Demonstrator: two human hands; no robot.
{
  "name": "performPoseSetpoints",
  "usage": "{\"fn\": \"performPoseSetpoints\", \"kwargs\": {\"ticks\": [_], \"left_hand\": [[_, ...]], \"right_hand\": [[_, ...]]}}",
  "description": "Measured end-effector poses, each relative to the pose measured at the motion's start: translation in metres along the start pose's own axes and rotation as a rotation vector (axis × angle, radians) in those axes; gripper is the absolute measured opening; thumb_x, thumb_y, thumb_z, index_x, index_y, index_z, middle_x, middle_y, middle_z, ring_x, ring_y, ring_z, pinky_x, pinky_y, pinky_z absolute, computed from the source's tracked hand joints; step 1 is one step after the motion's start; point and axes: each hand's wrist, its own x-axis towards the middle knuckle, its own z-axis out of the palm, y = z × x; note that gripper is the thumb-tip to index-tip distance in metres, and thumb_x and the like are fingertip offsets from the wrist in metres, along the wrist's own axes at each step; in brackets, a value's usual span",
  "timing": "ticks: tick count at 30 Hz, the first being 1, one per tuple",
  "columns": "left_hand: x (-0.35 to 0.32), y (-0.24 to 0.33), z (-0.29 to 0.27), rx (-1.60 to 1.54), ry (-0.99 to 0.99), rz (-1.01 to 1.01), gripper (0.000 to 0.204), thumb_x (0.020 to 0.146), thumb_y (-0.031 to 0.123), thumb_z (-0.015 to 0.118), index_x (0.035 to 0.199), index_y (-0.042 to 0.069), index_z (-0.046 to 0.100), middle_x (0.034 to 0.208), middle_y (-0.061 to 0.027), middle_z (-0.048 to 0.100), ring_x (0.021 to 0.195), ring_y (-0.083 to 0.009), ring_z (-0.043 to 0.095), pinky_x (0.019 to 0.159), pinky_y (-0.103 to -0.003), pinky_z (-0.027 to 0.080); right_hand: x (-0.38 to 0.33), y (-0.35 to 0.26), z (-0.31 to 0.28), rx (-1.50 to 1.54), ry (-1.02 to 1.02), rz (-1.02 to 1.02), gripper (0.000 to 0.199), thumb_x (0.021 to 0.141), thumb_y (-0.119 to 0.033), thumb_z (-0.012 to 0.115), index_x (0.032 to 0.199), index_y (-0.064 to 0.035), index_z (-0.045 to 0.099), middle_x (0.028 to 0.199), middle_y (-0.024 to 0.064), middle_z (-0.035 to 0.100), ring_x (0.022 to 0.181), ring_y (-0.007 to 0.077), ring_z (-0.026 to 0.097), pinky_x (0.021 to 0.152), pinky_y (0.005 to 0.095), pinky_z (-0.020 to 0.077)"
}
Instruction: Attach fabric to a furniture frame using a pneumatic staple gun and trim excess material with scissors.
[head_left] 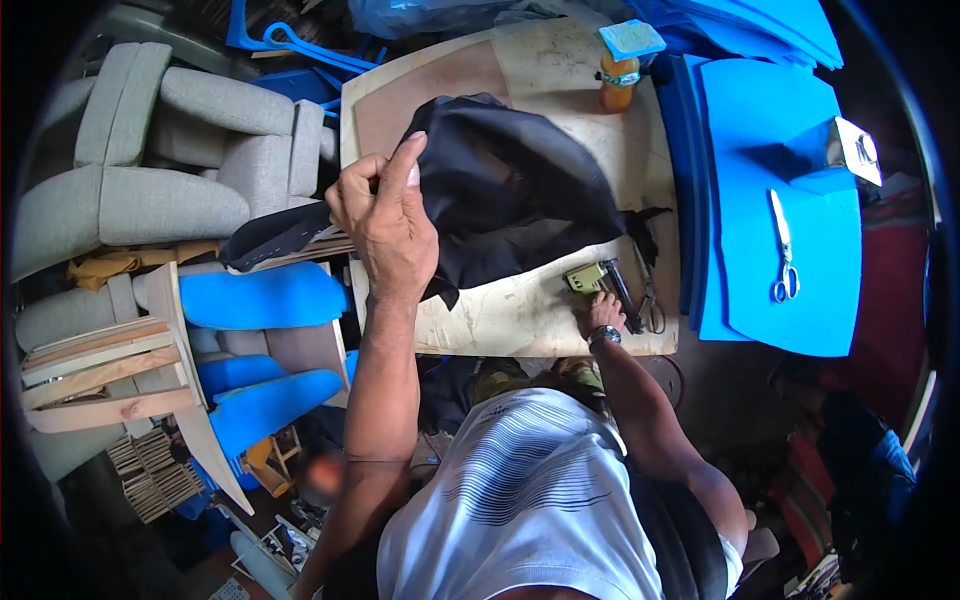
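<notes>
My left hand [385, 220] is raised over the left part of the work table [480, 325]. Its thumb and fingers pinch the edge of a thin black fabric [520, 160], which spreads in folds across the tabletop. By the table's near right side, my right hand [604, 311] is closed around a green and black staple gun [588, 277]; part of its grip is hidden by the fingers. Just right of the staple gun lies a pair of scissors [652, 306], with a black scrap of cloth [645, 228] over its far end.
An orange bottle [617, 92] with a light-blue block on top stands at the far right of the table. Stacked blue foam sheets [745, 290] carry metal scissors [781, 245] to the right. Grey upholstered chairs [170, 205] and wooden frames [110, 375] crowd the left.
</notes>
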Motion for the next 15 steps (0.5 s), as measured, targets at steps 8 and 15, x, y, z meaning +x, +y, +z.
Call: {"fn": "performPoseSetpoints", "kwargs": {"ticks": [8,15], "left_hand": [[0.000,0.009,-0.006,-0.059,0.007,0.007,0.035,0.093,0.012,0.064,0.122,0.030,0.069,0.099,-0.0006,0.050,0.095,-0.0236,0.046,0.088,-0.042,0.036],[0.000,-0.008,-0.036,-0.079,0.057,-0.033,0.042,0.087,0.009,0.067,0.123,0.031,0.066,0.102,-0.0016,0.052,0.099,-0.0282,0.049,0.084,-0.048,0.037]], "right_hand": [[0.029,0.036,0.042,0.108,-0.029,0.077,0.033,0.091,-0.035,0.056,0.114,-0.0105,0.057,0.110,0.0129,0.066,0.102,0.0333,0.067,0.077,0.0478,0.0547],[-0.109,0.024,-0.100,0.493,0.080,-0.093,0.055,0.080,-0.049,0.074,0.103,-0.0028,0.056,0.084,0.0252,0.068,0.083,0.0436,0.067,0.070,0.0494,0.0532]]}}
